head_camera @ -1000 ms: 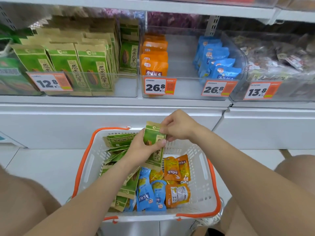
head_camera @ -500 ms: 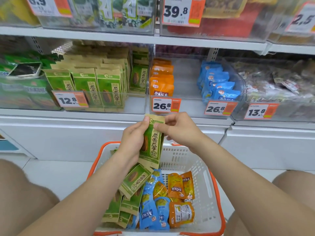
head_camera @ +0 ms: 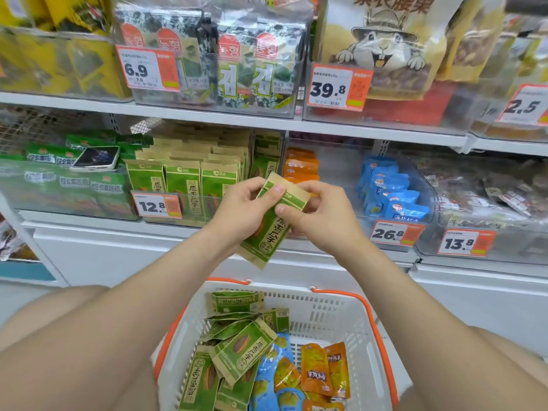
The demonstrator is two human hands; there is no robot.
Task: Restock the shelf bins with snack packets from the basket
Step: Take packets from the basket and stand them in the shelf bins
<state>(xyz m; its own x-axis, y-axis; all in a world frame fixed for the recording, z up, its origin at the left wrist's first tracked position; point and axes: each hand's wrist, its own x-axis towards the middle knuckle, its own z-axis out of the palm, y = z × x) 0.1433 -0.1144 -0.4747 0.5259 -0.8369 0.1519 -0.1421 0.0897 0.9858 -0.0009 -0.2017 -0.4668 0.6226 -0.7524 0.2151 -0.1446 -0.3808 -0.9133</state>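
A green and tan sunflower-seed packet [head_camera: 271, 229] is held tilted in front of the lower shelf by both hands. My left hand [head_camera: 240, 212] grips its left side with the thumb over the top band. My right hand [head_camera: 318, 215] pinches its top right corner. Behind them, the clear bin [head_camera: 192, 185] holds rows of the same green packets. Below stands the white basket [head_camera: 341, 315] with orange handles. It contains several green packets [head_camera: 237, 348], blue packets [head_camera: 267, 381] and orange packets [head_camera: 323, 369].
An orange-packet bin [head_camera: 302, 166] and a blue-packet bin [head_camera: 391, 194] sit right of the green bin. A phone [head_camera: 96, 157] lies on green bags at the left. Seaweed packs [head_camera: 231, 54] and a large nut bag [head_camera: 385, 40] fill the shelf above. Orange price tags line the shelf edges.
Both hands lifted the green packet out of the basket and up to the level of the lower shelf. My view tilted upward, bringing the upper shelf into sight.
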